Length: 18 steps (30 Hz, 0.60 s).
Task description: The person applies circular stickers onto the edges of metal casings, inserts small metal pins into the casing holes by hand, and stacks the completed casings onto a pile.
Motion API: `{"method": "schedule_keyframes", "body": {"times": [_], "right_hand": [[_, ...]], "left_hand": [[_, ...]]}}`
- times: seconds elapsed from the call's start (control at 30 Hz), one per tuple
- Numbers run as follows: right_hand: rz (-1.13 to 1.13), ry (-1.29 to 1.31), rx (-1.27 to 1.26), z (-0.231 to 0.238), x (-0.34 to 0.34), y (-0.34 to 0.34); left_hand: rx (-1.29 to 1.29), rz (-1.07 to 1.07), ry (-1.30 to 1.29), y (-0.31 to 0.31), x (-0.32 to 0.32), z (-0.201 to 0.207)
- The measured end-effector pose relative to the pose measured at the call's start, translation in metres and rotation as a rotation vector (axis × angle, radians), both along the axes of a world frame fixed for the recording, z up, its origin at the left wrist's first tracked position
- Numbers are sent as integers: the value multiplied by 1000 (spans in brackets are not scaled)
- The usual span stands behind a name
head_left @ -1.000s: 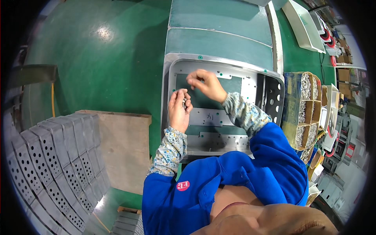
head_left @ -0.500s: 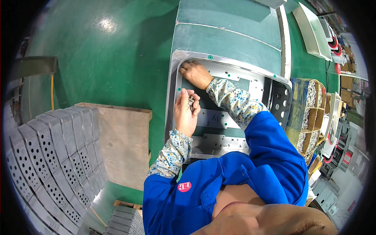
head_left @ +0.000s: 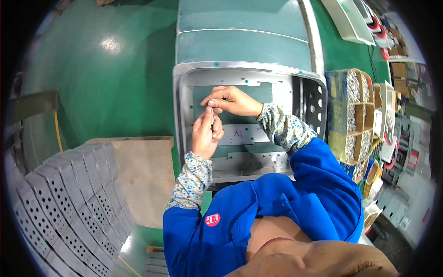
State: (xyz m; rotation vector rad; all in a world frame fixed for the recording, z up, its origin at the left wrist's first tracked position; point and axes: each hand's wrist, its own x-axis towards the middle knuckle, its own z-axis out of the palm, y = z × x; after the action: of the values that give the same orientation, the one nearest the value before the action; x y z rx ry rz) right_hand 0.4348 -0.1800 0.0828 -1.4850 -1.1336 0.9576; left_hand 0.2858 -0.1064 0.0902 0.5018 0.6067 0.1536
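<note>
A large grey metal housing [head_left: 182, 134] with a raised rim lies on the green bench. Over its left part, my left hand [head_left: 206, 136] is closed with the thumb up, round a small heap of metal fasteners that the fingers now mostly hide. My right hand [head_left: 237, 102] reaches in from the right, fingers bent into a pinch just above the left thumb. Anything between its fingertips is too small to make out. Under the hands, inside the housing, lies a pale metal strip [head_left: 237, 134] with holes, green-ringed spots and a handwritten mark.
A divided wooden box [head_left: 359, 113] full of small metal parts stands right of the housing. Rows of perforated grey housings [head_left: 69, 203] stand at the lower left beside a wooden board [head_left: 143, 180]. A white bin [head_left: 348, 21] sits at the far right.
My right hand has left the housing's far left corner and come back beside the left thumb. My left hand has closed more over the fasteners. The whole view has shifted slightly.
</note>
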Motion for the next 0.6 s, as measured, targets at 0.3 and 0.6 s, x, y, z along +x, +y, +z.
{"method": "schedule_keyframes", "body": {"times": [0.3,0.6], "right_hand": [[-17,83,125,48,12,-85],[-662,-342,-124,-53,46,-67]], "left_hand": [[82,-628,-25,-23,29,52],[-170,57,199,-33,68,-61]]}}
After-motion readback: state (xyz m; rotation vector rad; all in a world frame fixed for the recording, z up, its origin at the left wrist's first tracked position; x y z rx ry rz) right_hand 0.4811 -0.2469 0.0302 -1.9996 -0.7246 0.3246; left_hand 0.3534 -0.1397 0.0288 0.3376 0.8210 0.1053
